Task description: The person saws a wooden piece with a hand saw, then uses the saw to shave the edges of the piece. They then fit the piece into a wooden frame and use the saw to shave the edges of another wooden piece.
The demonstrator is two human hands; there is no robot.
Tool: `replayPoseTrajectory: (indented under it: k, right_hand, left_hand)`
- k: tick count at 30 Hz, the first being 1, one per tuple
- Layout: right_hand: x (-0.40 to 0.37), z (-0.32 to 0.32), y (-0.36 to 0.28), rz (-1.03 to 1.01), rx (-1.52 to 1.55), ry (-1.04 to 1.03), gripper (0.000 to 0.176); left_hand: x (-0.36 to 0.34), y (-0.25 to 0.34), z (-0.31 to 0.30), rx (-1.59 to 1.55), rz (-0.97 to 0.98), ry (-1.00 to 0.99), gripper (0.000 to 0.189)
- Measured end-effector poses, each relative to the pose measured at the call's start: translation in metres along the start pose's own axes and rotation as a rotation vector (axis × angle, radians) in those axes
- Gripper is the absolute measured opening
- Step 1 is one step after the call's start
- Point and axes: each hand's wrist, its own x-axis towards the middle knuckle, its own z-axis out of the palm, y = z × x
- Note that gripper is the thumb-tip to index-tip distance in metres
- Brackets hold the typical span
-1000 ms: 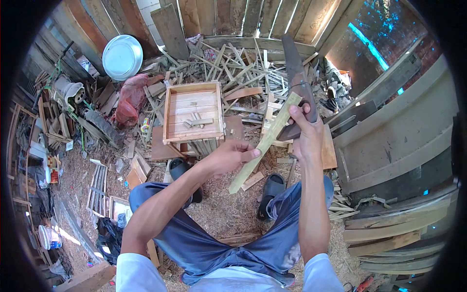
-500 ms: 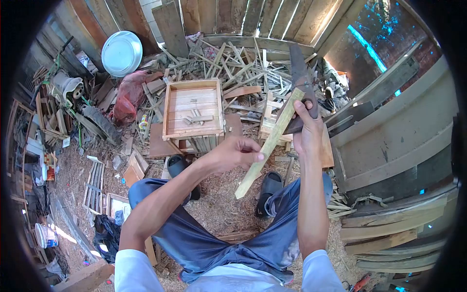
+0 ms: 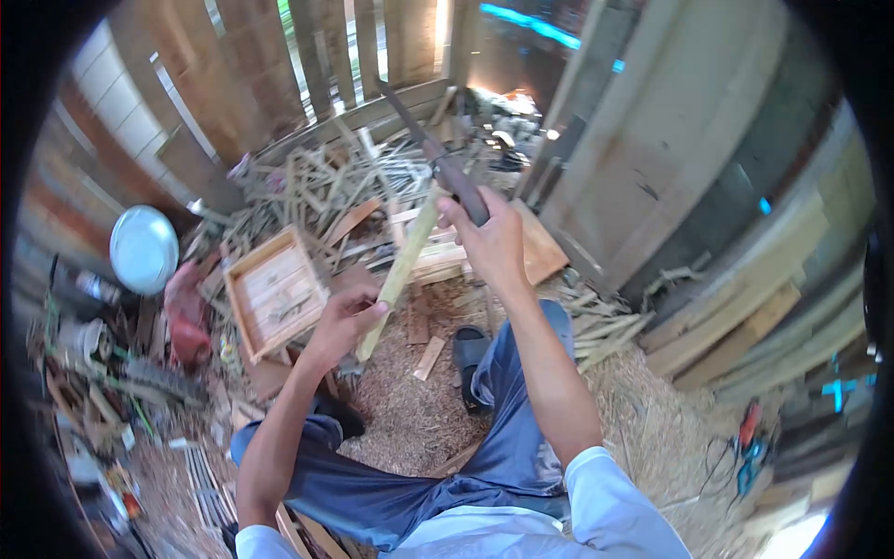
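In the head view, my right hand (image 3: 492,240) is closed around the dark handle of a handsaw (image 3: 454,181). The saw's blade points up and away and shows nearly edge-on. A pale greenish wooden strip (image 3: 408,255) slants between my hands, its upper end against the fingers of my right hand. My left hand (image 3: 346,323) grips the strip near its lower end, thumb on top. Below the strip, a short flat wood piece (image 3: 429,359) lies on the sawdust floor between my feet.
A shallow wooden box (image 3: 272,291) with small offcuts inside stands ahead on the left. Behind it is a heap of thin scrap sticks (image 3: 326,182). Curved boards (image 3: 736,321) are stacked at right, and a corded red-and-teal tool (image 3: 748,447) lies on the floor.
My view has turned right, so the box and heap sit further left. The saw has tilted and now shows edge-on. Both hands stay at the strip, the left closer to its lower end.
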Motion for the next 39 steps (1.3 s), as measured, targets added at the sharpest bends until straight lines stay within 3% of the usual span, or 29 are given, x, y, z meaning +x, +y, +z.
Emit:
replayPoseTrajectory:
  k: [2, 4, 6, 8, 9, 10, 14, 17, 19, 21, 22, 24, 25, 27, 28, 30, 32, 35, 36, 38, 39]
  right_hand:
    - [0.004, -0.042, 0.024, -0.110, 0.027, -0.022, 0.035]
    - [0.009, -0.091, 0.043, -0.109, -0.030, 0.078, 0.036]
    - [0.014, -0.136, 0.057, 0.026, -0.168, 0.078, 0.036]
    - [0.010, -0.168, 0.068, -0.025, -0.338, 0.152, 0.034]
    - [0.010, -0.184, 0.085, -0.040, -0.419, 0.182, 0.032]
    - [0.010, -0.200, 0.104, -0.055, -0.498, 0.204, 0.031]
    - [-0.015, -0.242, 0.199, -0.076, -0.783, 0.209, 0.025]
    - [-0.044, -0.258, 0.281, -0.266, -0.905, 0.178, 0.019]
    - [-0.059, -0.259, 0.318, -0.225, -0.903, 0.157, 0.019]
    - [-0.072, -0.259, 0.346, -0.180, -0.912, 0.122, 0.020]
    - [-0.077, -0.261, 0.356, -0.161, -0.911, 0.109, 0.020]
    - [-0.083, -0.266, 0.371, -0.118, -0.934, 0.052, 0.021]
    - [-0.085, -0.268, 0.376, -0.109, -0.932, 0.045, 0.021]
    - [-0.086, -0.270, 0.385, -0.111, -0.911, 0.088, 0.022]
    - [-0.086, -0.270, 0.387, -0.113, -0.909, 0.084, 0.022]
    - [-0.086, -0.273, 0.384, -0.101, -0.904, 0.135, 0.022]
    - [-0.084, -0.278, 0.377, -0.073, -0.911, 0.141, 0.023]
    - [-0.080, -0.280, 0.361, -0.033, -0.868, 0.143, 0.021]
    - [-0.079, -0.278, 0.356, -0.038, -0.859, 0.153, 0.021]
    - [-0.075, -0.276, 0.342, 0.006, -0.817, 0.201, 0.018]
    - [-0.073, -0.274, 0.333, 0.022, -0.788, 0.208, 0.017]
  left_hand:
    - [0.021, 0.009, 0.023, 0.012, 0.010, -0.083, 0.014]
    - [0.049, -0.002, 0.046, -0.020, 0.035, -0.099, 0.012]
    - [0.088, -0.018, 0.075, -0.006, -0.021, -0.095, 0.015]
    - [0.130, -0.036, 0.115, 0.172, 0.048, -0.088, 0.017]
    - [0.155, -0.056, 0.137, 0.205, 0.108, -0.117, 0.019]
    - [0.176, -0.073, 0.162, 0.186, 0.015, -0.138, 0.019]
    - [0.234, -0.132, 0.250, 0.183, 0.022, -0.240, 0.020]
    - [0.265, -0.177, 0.295, 0.257, 0.047, -0.243, 0.019]
    - [0.276, -0.214, 0.311, 0.323, 0.025, -0.212, 0.019]
    - [0.280, -0.241, 0.317, 0.437, 0.169, -0.138, 0.018]
    - [0.278, -0.245, 0.317, 0.434, 0.147, -0.144, 0.018]
    - [0.276, -0.247, 0.315, 0.788, 0.505, -0.065, 0.016]
    - [0.272, -0.254, 0.319, 0.787, 0.494, -0.068, 0.016]
    - [0.256, -0.271, 0.331, 0.760, 0.163, -0.398, 0.022]
    - [0.247, -0.293, 0.335, 0.759, 0.160, -0.395, 0.022]
    - [0.235, -0.320, 0.347, 1.119, 0.521, -0.440, 0.030]
    - [0.234, -0.320, 0.357, 1.165, 0.437, -0.509, 0.031]
    - [0.234, -0.314, 0.355, 1.105, 0.044, -0.515, 0.036]
    - [0.240, -0.304, 0.344, 1.119, 0.049, -0.511, 0.036]
    - [0.251, -0.280, 0.312, 0.785, -0.110, -0.759, 0.034]
    - [0.251, -0.265, 0.298, 0.749, -0.105, -0.785, 0.031]
